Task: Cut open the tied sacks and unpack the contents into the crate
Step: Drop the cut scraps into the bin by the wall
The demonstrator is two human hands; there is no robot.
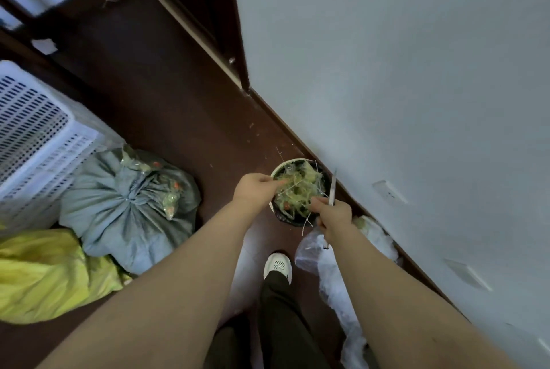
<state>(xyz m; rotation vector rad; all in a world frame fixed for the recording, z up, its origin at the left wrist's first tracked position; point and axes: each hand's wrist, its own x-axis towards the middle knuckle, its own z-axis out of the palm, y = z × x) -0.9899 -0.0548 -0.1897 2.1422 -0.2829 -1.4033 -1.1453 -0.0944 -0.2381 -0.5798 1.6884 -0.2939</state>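
Observation:
Both my arms reach over a small round bin (275, 170) by the wall, full of greenish plastic strips and string (297, 190). My left hand (253, 190) pinches some of those strips at the bin's left rim. My right hand (333, 214) grips a knife (332, 187), blade pointing up beside the bin. A grey-blue tied sack (128, 214) lies on the floor at the left, knotted on top with clear packets tucked in. A yellow sack (44, 276) lies in front of it. The white perforated crate (32, 136) stands at the far left.
A pale wall (416, 100) runs along the right with a dark baseboard. Crumpled clear plastic bags (336, 273) lie on the dark floor beside my white shoe (278, 266). A dark door frame (208, 26) stands at the top.

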